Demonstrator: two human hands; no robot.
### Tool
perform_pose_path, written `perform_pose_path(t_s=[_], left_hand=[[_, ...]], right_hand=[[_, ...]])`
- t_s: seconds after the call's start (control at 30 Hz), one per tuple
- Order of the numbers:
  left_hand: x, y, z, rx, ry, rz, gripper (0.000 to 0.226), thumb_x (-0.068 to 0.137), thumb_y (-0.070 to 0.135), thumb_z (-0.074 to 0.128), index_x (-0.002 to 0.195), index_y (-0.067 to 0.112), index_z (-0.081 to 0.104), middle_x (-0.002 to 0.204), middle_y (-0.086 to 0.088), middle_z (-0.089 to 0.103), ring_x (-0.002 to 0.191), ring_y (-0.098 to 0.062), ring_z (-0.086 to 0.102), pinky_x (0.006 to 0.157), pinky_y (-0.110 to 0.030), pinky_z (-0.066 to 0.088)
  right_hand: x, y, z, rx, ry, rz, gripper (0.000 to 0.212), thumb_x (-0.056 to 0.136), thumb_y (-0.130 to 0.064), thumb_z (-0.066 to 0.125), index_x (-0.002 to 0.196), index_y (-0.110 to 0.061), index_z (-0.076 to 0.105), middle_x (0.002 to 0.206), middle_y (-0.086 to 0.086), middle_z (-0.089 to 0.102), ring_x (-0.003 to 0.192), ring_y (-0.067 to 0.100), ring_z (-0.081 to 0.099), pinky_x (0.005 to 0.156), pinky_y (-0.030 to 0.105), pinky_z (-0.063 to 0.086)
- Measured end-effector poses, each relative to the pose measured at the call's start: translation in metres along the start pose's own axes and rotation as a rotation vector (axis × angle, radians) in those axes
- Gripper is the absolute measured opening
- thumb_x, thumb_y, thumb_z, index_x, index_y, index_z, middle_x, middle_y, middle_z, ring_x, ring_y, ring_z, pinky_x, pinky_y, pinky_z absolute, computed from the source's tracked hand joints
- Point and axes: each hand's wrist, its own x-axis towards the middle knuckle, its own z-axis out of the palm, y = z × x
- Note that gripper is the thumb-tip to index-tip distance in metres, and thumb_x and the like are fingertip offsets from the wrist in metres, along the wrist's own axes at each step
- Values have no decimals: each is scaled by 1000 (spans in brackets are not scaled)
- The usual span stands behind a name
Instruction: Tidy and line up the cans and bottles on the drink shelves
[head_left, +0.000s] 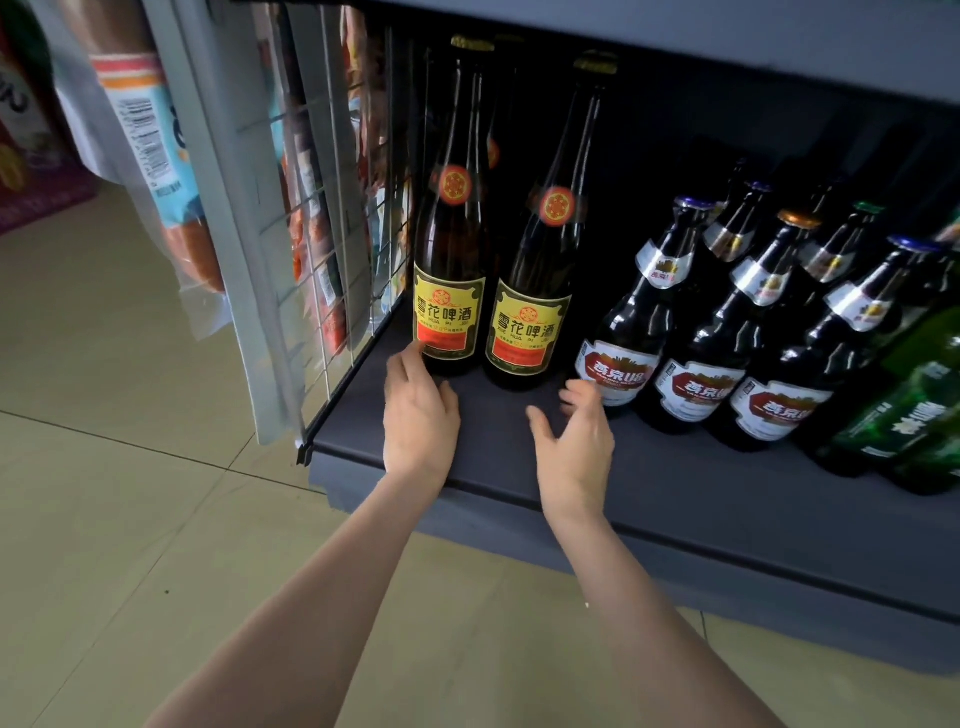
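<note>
Bottles (451, 218) hide further rows in shadow; both hands' fingers (415, 364) loosely spread.

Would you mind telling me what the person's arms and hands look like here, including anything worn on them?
Both forearms are bare right down to the bottom edge of the picture, with no sleeve in view. The left hand and the right hand are bare too: no gloves, and no watch, bracelet or ring that I can make out. The fingertips are slightly blurred, so the nails cannot be judged.

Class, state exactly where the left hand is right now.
In the head view, the left hand rests on the dark shelf by the leftmost yellow-label bottle, near the wire grid.
</note>
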Motion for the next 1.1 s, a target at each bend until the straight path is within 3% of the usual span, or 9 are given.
perform_pose_path(t_s=[0.1,0.2,0.33,0.53,0.87,0.97,1.1], left_hand=[[-18,18,11,-37,-45,14,40,89,9,54,126,2,41,122,-13,47,112,-28,49,87,-33,39],[-22,38,31,0,-137,-37,67,87,29,63,140,6,29,136,-11,42,125,-25,42,98,-34,37],[-11,55,52,85,-88,-175,85,80,41,69,142,5,23,138,-15,40,126,-31,40,101,-38,33],[-6,60,67,159,24,-270,72,83,41,65,135,6,31,130,-15,42,123,-33,41,99,-40,30],[-11,58,64,136,45,-241,60,87,35,62,131,4,36,127,-15,44,118,-32,44,97,-36,30],[-22,59,60,83,38,-203,52,88,30,60,128,4,39,125,-15,44,114,-32,46,94,-34,31],[-49,71,67,129,-28,-109,57,88,38,58,130,6,38,123,-12,46,115,-30,46,94,-34,32]], right_hand=[[0,17,-21,24,176,59,39,83,-16,69,115,-2,51,112,11,55,102,28,54,82,29,43],[16,22,-29,27,212,168,50,82,-18,71,123,1,48,120,15,51,110,29,52,91,35,44],[23,18,-22,-8,233,207,58,81,-24,72,127,1,46,127,17,45,116,31,48,95,38,44],[22,18,-15,-85,259,161,53,85,-25,68,126,1,47,127,15,45,114,30,49,91,37,43],[26,16,-13,-74,275,206,47,83,-25,70,117,0,49,119,14,49,107,32,53,85,40,43],[25,25,-25,42,281,181,42,81,-21,71,112,0,51,111,14,52,101,31,55,83,39,46],[27,60,-70,109,431,180,49,76,-16,76,114,3,52,112,20,51,99,37,54,87,41,43]])
